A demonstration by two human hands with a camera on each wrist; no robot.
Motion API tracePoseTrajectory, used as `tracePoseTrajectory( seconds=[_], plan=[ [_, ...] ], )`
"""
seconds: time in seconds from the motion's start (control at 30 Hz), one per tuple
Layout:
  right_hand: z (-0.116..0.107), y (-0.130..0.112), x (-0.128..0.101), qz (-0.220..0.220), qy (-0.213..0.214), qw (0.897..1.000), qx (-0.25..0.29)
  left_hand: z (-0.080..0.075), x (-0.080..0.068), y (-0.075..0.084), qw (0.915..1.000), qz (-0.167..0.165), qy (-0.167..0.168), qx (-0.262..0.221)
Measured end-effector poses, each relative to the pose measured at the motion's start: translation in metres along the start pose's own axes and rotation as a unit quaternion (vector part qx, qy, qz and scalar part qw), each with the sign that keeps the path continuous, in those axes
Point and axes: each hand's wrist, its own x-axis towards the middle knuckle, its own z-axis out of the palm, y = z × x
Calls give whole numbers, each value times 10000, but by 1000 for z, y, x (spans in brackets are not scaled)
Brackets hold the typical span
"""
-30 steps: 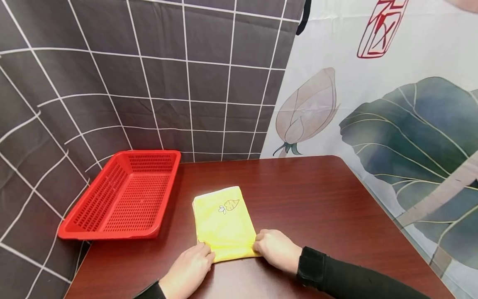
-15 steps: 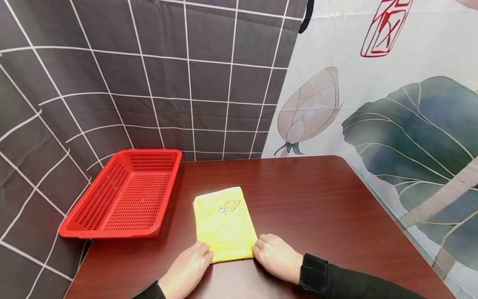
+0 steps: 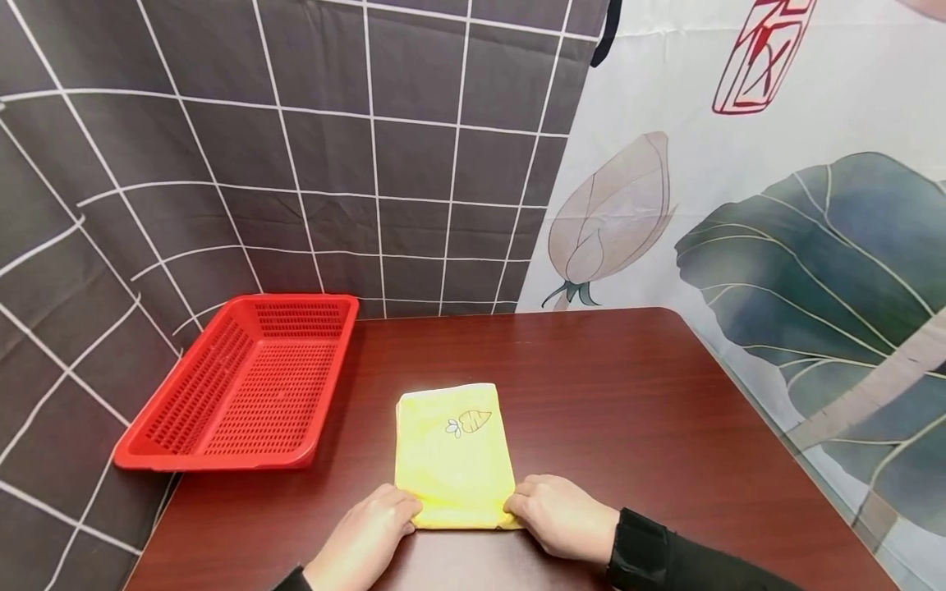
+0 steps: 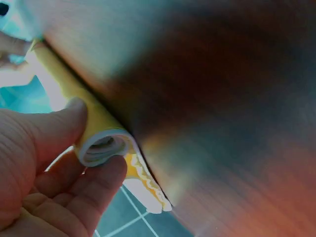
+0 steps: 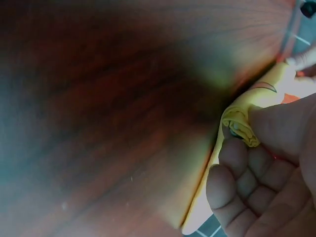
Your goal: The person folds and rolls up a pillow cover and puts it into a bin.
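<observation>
A folded yellow cloth [image 3: 452,460] with a small carrot print lies on the table, its near edge rolled into a tube. My left hand [image 3: 373,525] pinches the left end of that roll. In the left wrist view, the thumb presses on the roll [image 4: 94,111] from one side and the fingers curl under its open, pale-lined end. At the right end, my right hand [image 3: 557,513] pinches the roll between thumb and fingers. The right wrist view shows bunched yellow layers [image 5: 239,126] at that end. The cloth's underside is hidden.
A red plastic basket [image 3: 314,410] with perforated walls stands at the left of the brown table [image 3: 591,394]. Behind hangs a dark grey curtain [image 3: 414,156] with white grid lines. A white hanging with a lotus print [image 3: 609,205] covers the right side.
Both hands have moved slightly right and nearer with the cloth, which now lies straighter. The grip at both ends of the roll stays the same, and the basket has not moved.
</observation>
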Motion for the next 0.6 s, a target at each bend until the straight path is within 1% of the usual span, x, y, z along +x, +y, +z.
tracePoseTrajectory(
  seconds=[0.07, 0.1, 0.17, 0.23, 0.3, 0.37, 0.43, 0.47, 0.53, 0.6],
  plan=[
    [-1, 1, 0, 270, -348, 9983, 379, 0, -1, 2, 9993, -299, 32, -226],
    [-1, 2, 1, 436, -529, 9958, 604, 0, -2, 4, 9983, -463, 71, -354],
    [-1, 6, 3, 806, -820, 9874, 1083, 0, -2, 6, 9954, -762, 88, -576],
    [-2, 9, 7, 1203, -1026, 9738, 1634, -1, -2, 8, 9919, -1038, 115, -727],
    [-4, 13, 10, 1538, -1119, 9578, 2154, 0, -1, 9, 9902, -1184, 144, -732],
    [-6, 14, 14, 1755, -1151, 9448, 2517, 1, -2, 11, 9896, -1254, 188, -683],
    [-7, 16, 18, 1916, -1193, 9358, 2708, 2, -3, 13, 9881, -1359, 220, -691],
    [3, 21, 17, 1820, -1138, 9407, 2626, 2, -3, 13, 9872, -1419, 212, -696],
    [2, 22, 20, 1926, -1193, 9360, 2695, 3, -3, 14, 9853, -1529, 206, -729],
    [1, 24, 22, 1973, -1272, 9343, 2684, 3, -3, 14, 9841, -1597, 208, -749]
  ],
)
